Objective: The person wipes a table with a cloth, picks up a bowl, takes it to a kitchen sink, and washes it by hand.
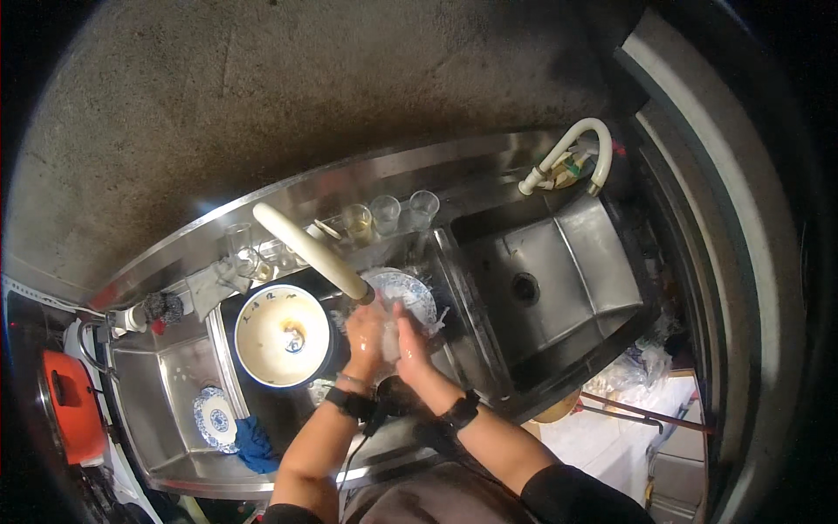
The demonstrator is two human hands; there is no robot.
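Note:
Both of my hands are wet and close together under the white tap (314,253) of the middle sink. My left hand (363,334) is below the spout, its fingers partly hidden by the tap and running water. My right hand (410,348) faces it, open, with fingers stretched out. A whitish blur fills the gap between the palms; I cannot tell whether it is only water or a clear thing. Just beyond my hands lies a blue-and-white patterned plate (410,293). To their left is a large cream bowl (271,336) with a dark rim and some brown residue at its bottom.
Several clear glasses (385,213) line the back ledge. The right basin (546,271) has its own curved tap (576,131). A patterned plate (212,419) and a blue cloth (255,444) lie in the left basin (161,367). An orange pot (74,406) stands at far left.

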